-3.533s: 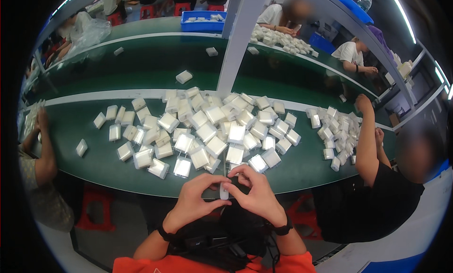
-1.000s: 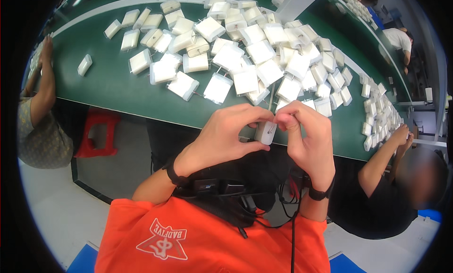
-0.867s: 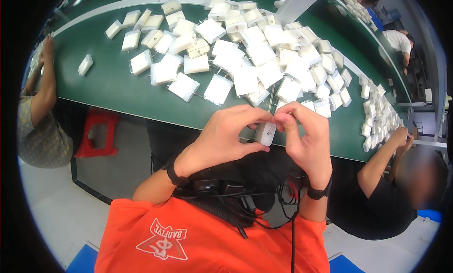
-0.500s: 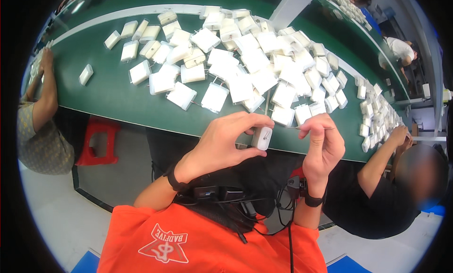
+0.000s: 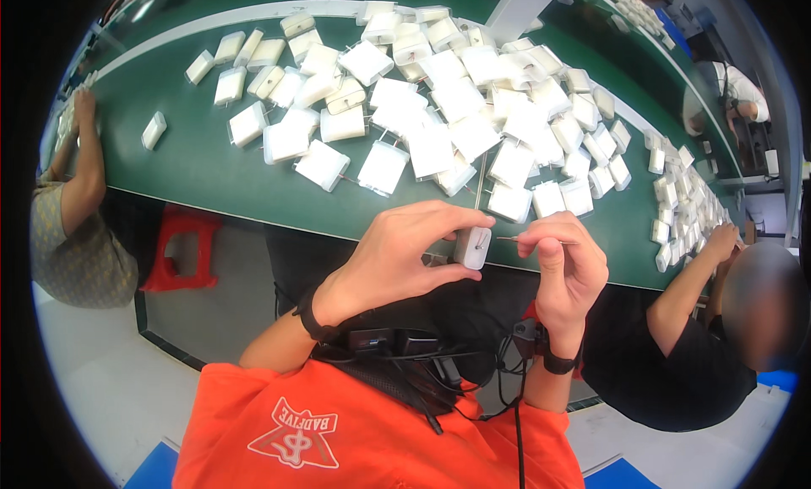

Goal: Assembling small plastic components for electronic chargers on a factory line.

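My left hand (image 5: 397, 251) grips a small white block (image 5: 475, 249) between thumb and fingers, above the table's near edge. The block's end face is turned to the right, and short metal wires stick out of its middle. In my right hand (image 5: 564, 267), a thin metal rod-like tool (image 5: 507, 238) is pinched between thumb and fingers. Its tip points left at the wires, a short gap away from the block. Beyond my hands lies a large pile of similar white blocks (image 5: 430, 151), several with metal pins showing.
The green table (image 5: 203, 163) curves across the view. One white block (image 5: 154, 131) lies apart at the left. A white post (image 5: 522, 11) rises behind the pile. At the right, a co-worker's hands (image 5: 722, 242) touch another pile; another person's arm (image 5: 84, 151) reaches in at left. A red stool (image 5: 182, 248) stands below.
My right hand has moved left, bringing the tool's tip closer to the block's wires. My left hand still holds the block in nearly the same place.
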A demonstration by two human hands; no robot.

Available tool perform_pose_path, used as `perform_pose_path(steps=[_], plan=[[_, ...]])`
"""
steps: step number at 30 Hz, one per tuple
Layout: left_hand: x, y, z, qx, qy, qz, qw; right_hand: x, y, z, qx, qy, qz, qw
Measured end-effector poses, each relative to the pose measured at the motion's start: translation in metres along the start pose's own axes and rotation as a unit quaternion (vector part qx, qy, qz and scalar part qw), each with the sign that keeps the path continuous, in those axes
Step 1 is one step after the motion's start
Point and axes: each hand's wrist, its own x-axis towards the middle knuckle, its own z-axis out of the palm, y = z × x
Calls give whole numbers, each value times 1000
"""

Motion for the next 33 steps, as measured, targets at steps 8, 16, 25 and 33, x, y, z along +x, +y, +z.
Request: perform_pose_path(steps=[8, 16, 25, 33], plan=[[-3, -2, 1, -2, -4, -12, 1000, -6, -1, 3, 7, 11, 17, 1000], [-4, -6, 3, -1, 9, 9, 1000, -7, 4, 8, 1, -1, 29, 1000], [-3, -4, 0, -18, -6, -22, 1000, -20, 13, 19, 126, 56, 143, 980], [0, -2, 0, -23, -17, -40, 999, -33, 21, 32, 339, 152, 202, 906]])
